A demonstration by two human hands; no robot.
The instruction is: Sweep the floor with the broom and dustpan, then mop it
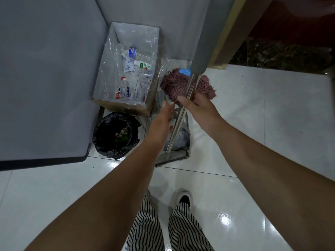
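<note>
Steel handles (188, 91), two of them side by side, are running through the right hand (196, 105), whose fingers are curling round them with the thumb lying across the front. The left hand (161, 122) is reaching in just beside the handles, fingers straight and slightly apart, gripping nothing. Below the hands, the handles are leading down to the broom (174, 156), its bristles resting on the white tiled floor (253, 142), and to the grey dustpan (181, 138) standing against it. Just beyond the right hand, the pink mop (172, 84) is lying on the floor with its blue clip against the grey wall. To the left, a cardboard box (126, 105) lined with clear plastic is holding empty bottles, and a bin (116, 134) with a black bag is sitting in front of it. Striped trousers and one shoe are showing at the bottom.
</note>
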